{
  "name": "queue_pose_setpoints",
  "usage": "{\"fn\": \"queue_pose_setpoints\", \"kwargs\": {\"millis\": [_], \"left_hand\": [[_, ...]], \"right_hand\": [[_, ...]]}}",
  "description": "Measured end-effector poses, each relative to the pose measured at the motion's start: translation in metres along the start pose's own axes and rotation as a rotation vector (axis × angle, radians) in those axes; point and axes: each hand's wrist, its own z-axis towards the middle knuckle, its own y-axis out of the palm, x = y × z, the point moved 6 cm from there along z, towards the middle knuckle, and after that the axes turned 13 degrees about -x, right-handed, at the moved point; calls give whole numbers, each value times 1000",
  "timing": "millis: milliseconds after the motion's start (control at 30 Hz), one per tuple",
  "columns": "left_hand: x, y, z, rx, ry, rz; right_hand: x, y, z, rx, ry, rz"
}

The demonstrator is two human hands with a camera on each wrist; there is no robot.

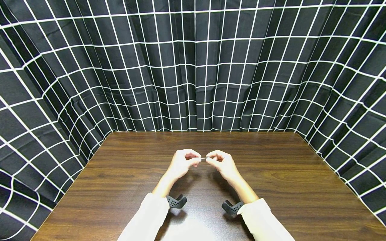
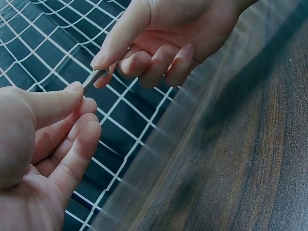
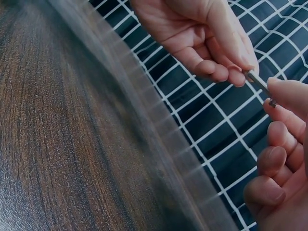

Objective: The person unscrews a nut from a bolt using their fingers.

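A short, thin metal rod point(image 1: 203, 158) spans the small gap between the two hands, above the table. My left hand point(image 1: 182, 164) pinches one end of it between thumb and fingertips, and my right hand point(image 1: 225, 164) pinches the other end the same way. Close up in the left wrist view, the rod point(image 2: 91, 81) looks silvery and slim. From the right wrist, the rod point(image 3: 260, 85) shows a small dark knob by the right fingertips. Both ends are partly covered by the fingers, and its exact kind cannot be made out.
Below the hands lies a brown wood-grain table point(image 1: 126, 174). A black curtain point(image 1: 187, 73) with a white grid surrounds its back and sides. Dark bands with mounts point(image 1: 177, 202) sit at both wrists, next to white sleeves point(image 1: 147, 217).
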Motion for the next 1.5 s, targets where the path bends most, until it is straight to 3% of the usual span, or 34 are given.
{"fn": "queue_pose_setpoints", "kwargs": {"millis": [267, 500, 633, 900, 1167, 1367, 1500], "left_hand": [[-7, 0, 2, 4, -6, 0], [-3, 0, 1, 5, -5, 0], [-3, 0, 0, 10, -1, 1], [-1, 0, 0, -5, 4, -8], [-34, 1, 9, 4, -14, 3], [-37, 0, 9, 17, -6, 5], [-38, -1, 9, 14, -7, 5]], "right_hand": [[-33, 3, -6, -32, -42, -32], [0, 0, 1, -15, -76, -28], [0, 0, 1, -27, -71, -23], [6, 0, 1, 23, 81, -70], [7, -1, 1, 35, 113, -103], [6, -2, 1, 28, 120, -83], [-6, 0, -1, 14, 115, -58]]}}
